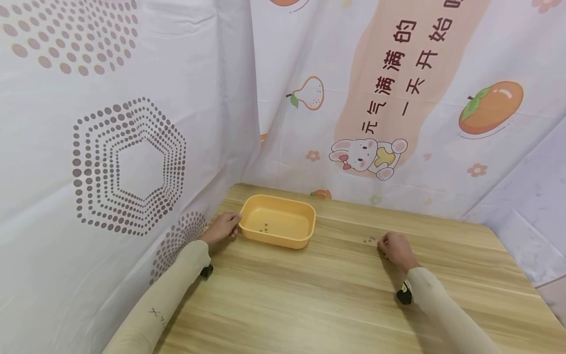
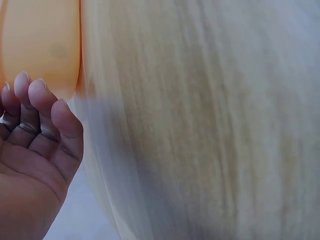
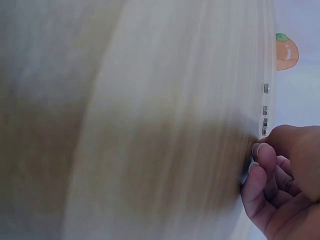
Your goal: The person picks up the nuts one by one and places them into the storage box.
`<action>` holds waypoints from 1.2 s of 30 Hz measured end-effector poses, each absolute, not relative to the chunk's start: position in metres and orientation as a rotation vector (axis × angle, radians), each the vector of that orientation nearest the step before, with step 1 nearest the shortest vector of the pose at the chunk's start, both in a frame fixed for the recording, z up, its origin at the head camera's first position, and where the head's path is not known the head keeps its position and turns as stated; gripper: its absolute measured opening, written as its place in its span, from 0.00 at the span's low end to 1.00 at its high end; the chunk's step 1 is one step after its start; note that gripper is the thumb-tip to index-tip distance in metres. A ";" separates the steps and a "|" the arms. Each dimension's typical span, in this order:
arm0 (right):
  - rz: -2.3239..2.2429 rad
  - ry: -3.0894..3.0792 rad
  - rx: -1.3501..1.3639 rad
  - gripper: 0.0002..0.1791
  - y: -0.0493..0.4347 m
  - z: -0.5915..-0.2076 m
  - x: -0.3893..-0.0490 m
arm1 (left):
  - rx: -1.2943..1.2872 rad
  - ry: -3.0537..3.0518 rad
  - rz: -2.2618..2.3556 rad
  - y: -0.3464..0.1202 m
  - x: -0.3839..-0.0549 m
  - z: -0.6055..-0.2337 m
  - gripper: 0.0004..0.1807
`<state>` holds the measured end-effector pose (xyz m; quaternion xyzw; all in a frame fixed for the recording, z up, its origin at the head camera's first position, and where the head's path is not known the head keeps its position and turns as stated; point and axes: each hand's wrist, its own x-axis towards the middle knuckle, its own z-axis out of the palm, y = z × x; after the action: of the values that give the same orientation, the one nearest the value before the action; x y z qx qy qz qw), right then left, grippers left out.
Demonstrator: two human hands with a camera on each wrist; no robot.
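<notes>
At the left end of a yellow plastic tray [image 1: 306,240], my left hand [image 1: 224,227] holds the rim with bent fingers. Seen from the left wrist, the fingers [image 2: 44,92] curl beside the tray's orange-looking wall [image 2: 45,35], and the thumb is out of sight. A few tiny dark pieces [image 1: 266,225] lie on the tray's floor. My right hand [image 1: 396,250] is low over the table, thumb and fingertips drawn together right at several small grey metal pieces [image 1: 370,240]. The right wrist view shows these metal pieces [image 3: 265,110] in a row beyond the thumb; I cannot tell whether one is pinched.
Both hands work over a wood-grain table [image 1: 283,305]. A white patterned cloth [image 1: 132,172] hangs along its left side, and a printed curtain [image 1: 283,132] with fruit drawings closes off the back. Dark wrist devices [image 1: 404,294] sit under the cuffs.
</notes>
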<state>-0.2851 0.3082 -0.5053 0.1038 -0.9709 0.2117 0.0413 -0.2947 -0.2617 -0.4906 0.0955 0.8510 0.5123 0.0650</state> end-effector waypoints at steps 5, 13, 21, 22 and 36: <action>0.658 -2.963 0.317 0.09 0.308 -0.505 -0.283 | 0.276 2.571 1.540 -0.261 -0.294 -0.490 0.20; 0.677 -2.951 0.312 0.08 0.308 -0.505 -0.280 | 0.268 2.557 1.540 -0.261 -0.295 -0.493 0.21; 0.669 -2.903 0.356 0.08 0.305 -0.501 -0.279 | 0.269 2.560 1.529 -0.262 -0.294 -0.490 0.21; 0.667 -2.903 0.354 0.08 0.304 -0.501 -0.279 | 0.267 2.561 1.528 -0.262 -0.295 -0.490 0.20; 0.710 -2.922 0.368 0.11 0.297 -0.494 -0.279 | 0.249 2.550 1.528 -0.261 -0.293 -0.487 0.20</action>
<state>-0.2789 0.2969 -0.4941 0.1213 -0.9630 0.2340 0.0562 -0.2931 -0.2608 -0.4871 0.0832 0.8520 0.5107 0.0793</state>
